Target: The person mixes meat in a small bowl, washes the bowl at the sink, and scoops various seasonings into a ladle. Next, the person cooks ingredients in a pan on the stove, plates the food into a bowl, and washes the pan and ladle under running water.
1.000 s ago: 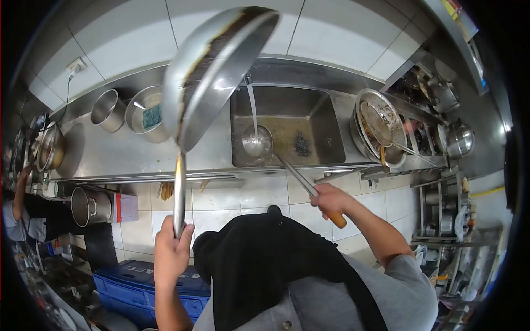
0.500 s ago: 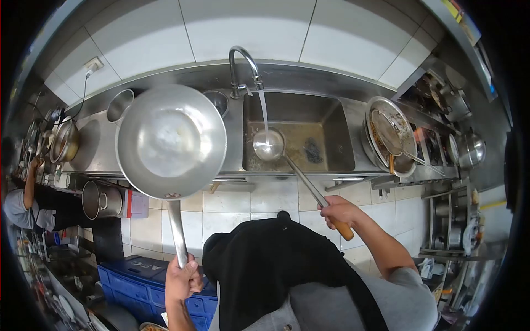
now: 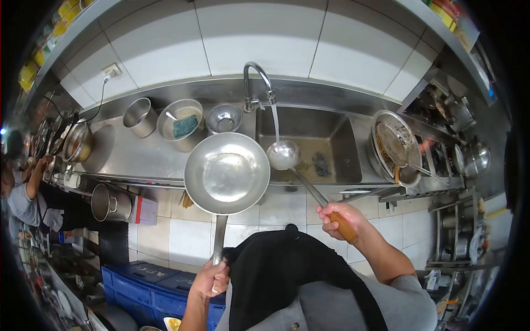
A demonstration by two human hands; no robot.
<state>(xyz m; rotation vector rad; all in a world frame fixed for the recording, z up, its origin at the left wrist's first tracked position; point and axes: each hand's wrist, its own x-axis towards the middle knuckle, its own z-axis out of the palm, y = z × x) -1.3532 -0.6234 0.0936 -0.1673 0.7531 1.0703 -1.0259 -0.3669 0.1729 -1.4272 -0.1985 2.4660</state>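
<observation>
My left hand (image 3: 211, 279) is closed round the metal handle of a frying pan (image 3: 227, 174). The pan is level with the counter's front edge, left of the sink (image 3: 309, 121), its shiny inside facing up. In my right hand (image 3: 338, 219) is a ladle (image 3: 284, 155), gripped by its wooden handle. Its bowl is over the left part of the sink, close to the pan's rim. Water runs from the faucet (image 3: 258, 88) down to the ladle's bowl. A dark scouring pad (image 3: 322, 164) lies on the sink floor.
Left of the sink stand a bowl (image 3: 224, 118), a pot (image 3: 180, 144) with a green scrubber, and a steel container (image 3: 140, 117). A basin with a strainer (image 3: 396, 144) is at the right. Blue crates (image 3: 154, 292) sit below; another person (image 3: 25, 190) is at far left.
My left hand has brought the frying pan lower and to the right, closer to the sink, uncovering the pot behind it. The ladle's bowl has moved slightly right, still at the water stream.
</observation>
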